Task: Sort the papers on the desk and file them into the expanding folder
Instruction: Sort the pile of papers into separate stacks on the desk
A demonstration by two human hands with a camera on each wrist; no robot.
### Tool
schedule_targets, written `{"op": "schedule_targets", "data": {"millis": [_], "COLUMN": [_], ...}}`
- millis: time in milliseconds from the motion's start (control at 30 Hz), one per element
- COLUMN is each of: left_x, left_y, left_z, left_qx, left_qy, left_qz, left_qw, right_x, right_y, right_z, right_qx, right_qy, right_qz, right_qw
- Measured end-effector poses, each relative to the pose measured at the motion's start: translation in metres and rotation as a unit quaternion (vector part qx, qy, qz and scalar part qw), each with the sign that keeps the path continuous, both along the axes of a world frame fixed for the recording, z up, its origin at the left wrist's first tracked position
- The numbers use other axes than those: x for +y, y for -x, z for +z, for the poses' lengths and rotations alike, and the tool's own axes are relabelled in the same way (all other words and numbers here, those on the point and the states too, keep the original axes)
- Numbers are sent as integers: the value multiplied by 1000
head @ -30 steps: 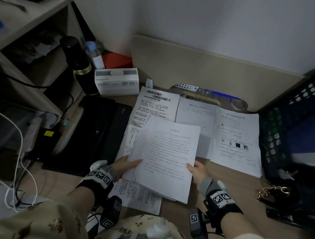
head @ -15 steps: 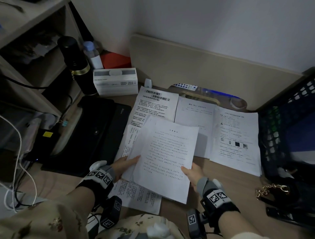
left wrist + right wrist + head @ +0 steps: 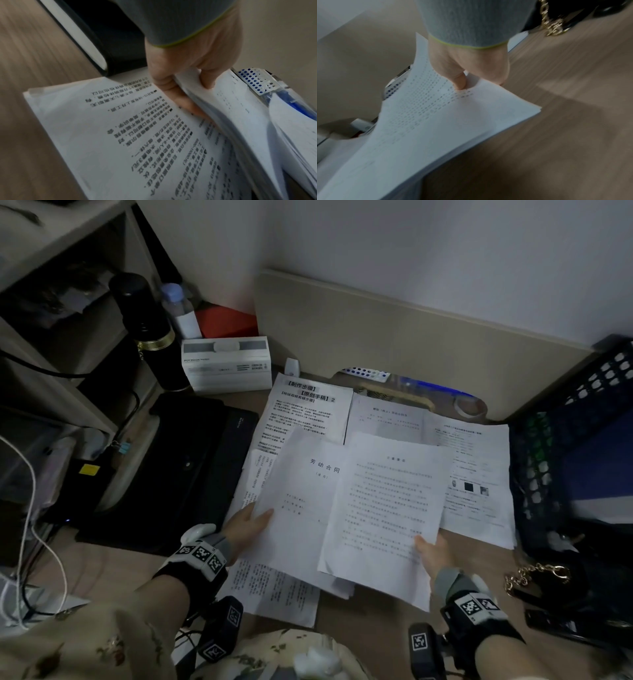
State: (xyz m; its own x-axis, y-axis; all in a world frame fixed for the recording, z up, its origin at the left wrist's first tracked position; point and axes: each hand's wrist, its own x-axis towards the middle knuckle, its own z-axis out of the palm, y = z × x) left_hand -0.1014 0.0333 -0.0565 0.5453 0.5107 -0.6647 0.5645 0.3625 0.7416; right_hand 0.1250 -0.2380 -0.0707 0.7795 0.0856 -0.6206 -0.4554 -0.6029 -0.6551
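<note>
My left hand pinches the left edge of a raised stack of papers whose top page bears a large printed title. In the left wrist view the left hand has its thumb on top of the stack and fingers beneath. My right hand grips the lower right corner of a text-covered document, held off to the right and overlapping the stack. The right hand pinches that document. The black expanding folder lies shut on the desk to the left.
More sheets lie flat on the desk: one with bold headings, two at the back right, one near me. A black flask and white box stand behind. A dark crate and a gold chain sit right.
My right hand has drawn the top document to the right, off the stack, uncovering the titled page that the left hand still holds.
</note>
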Motion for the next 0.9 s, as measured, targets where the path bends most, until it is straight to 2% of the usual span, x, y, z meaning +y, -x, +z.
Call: {"op": "schedule_targets", "data": {"millis": [167, 367, 500, 733, 900], "left_x": [8, 20, 21, 12, 9], "left_y": [2, 4, -1, -9, -13], "left_z": [4, 14, 21, 22, 16], "left_qx": [-38, -87, -97, -100, -89], "left_qy": [-4, 21, 19, 30, 31], "left_qz": [33, 114, 153, 158, 140], "left_qw": [999, 989, 983, 982, 986], "right_x": [-38, -71, -66, -36, -32], "right_y": [-9, -10, -5, 15, 18], "right_z": [6, -13, -18, -12, -9], "right_qx": [-28, -27, -14, 65, 84], "right_qy": [43, 101, 94, 52, 44], "right_qz": [-30, -25, 24, 130, 135], "right_qw": [998, 994, 995, 988, 986]}}
